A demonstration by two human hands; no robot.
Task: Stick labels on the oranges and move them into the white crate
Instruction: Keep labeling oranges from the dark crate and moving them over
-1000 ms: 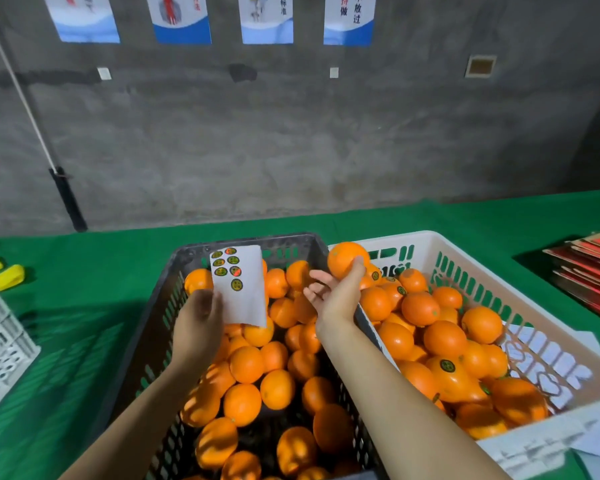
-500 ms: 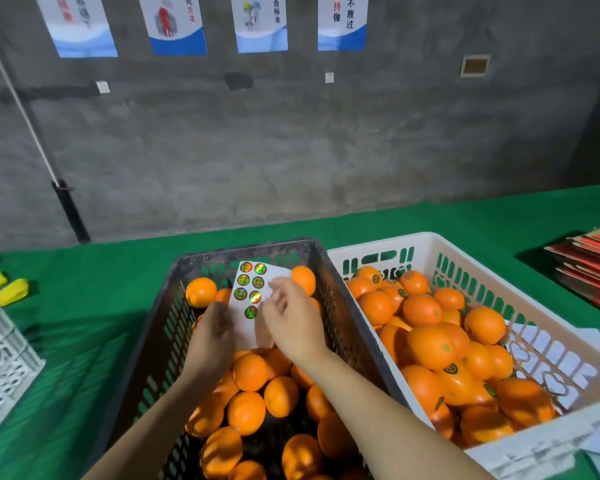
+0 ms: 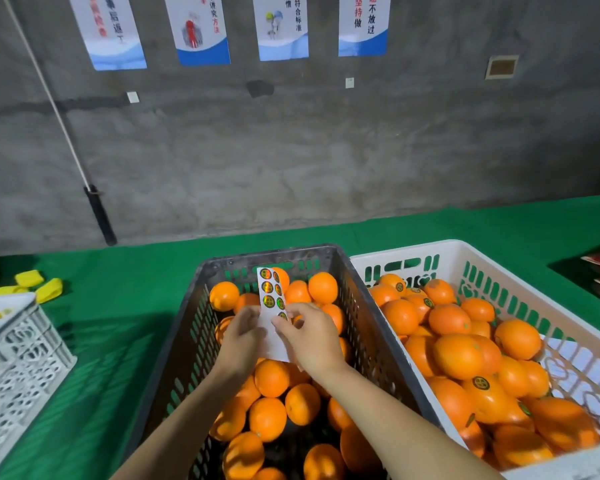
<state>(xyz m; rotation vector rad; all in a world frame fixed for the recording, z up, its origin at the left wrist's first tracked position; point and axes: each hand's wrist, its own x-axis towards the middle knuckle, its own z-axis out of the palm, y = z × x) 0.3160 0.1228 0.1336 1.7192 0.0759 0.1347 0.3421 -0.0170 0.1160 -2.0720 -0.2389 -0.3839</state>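
Holding: your left hand (image 3: 240, 336) grips the sheet (image 3: 271, 311) upright over the dark crate (image 3: 187, 341).
Right hand (image 3: 312, 336): fingertips pinched on a label at the sheet's 3 o'clock edge.
Oranges (image 3: 271, 377): unlabelled ones fill the dark crate.
White crate (image 3: 520, 289): at 3 o'clock, touching the dark crate, holding labelled oranges (image 3: 480, 389).

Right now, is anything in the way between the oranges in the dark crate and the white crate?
Only the two crate walls, side by side. The dark crate touches the white crate, whose top is open, so oranges just need lifting over.
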